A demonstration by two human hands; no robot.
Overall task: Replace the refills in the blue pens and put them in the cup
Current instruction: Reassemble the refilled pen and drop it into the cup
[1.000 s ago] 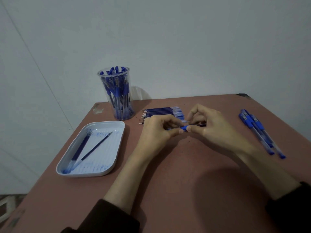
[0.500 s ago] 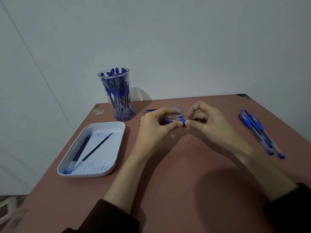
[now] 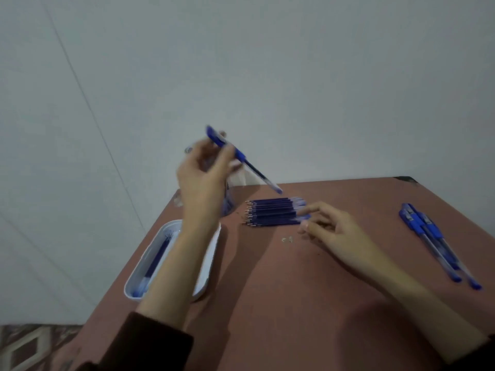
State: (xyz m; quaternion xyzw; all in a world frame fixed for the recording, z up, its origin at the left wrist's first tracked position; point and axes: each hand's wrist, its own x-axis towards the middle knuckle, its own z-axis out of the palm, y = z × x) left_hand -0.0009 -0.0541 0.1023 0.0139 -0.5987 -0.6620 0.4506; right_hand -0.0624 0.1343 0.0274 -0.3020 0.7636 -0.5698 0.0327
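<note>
My left hand [image 3: 206,175] is raised above the table's back left and pinches a capped blue pen [image 3: 241,158], which slants down to the right. The clear cup [image 3: 227,204] of blue pens stands behind that hand, mostly hidden by it. My right hand [image 3: 330,230] hovers low over the table with relaxed fingers and holds nothing; its fingertips are at the right end of a row of dark blue refills [image 3: 273,212]. A few blue pens [image 3: 434,239] lie at the right side of the table.
A white tray [image 3: 209,266] with used refills sits at the left table edge, partly under my left forearm. Small bits [image 3: 288,239] lie on the brown table [image 3: 294,303] near the refills. A grey wall stands close behind.
My hands have parted. The left hand lifted the pen up and leftward over the cup, while the right hand let go and dropped toward the refills. The camera tilted.
</note>
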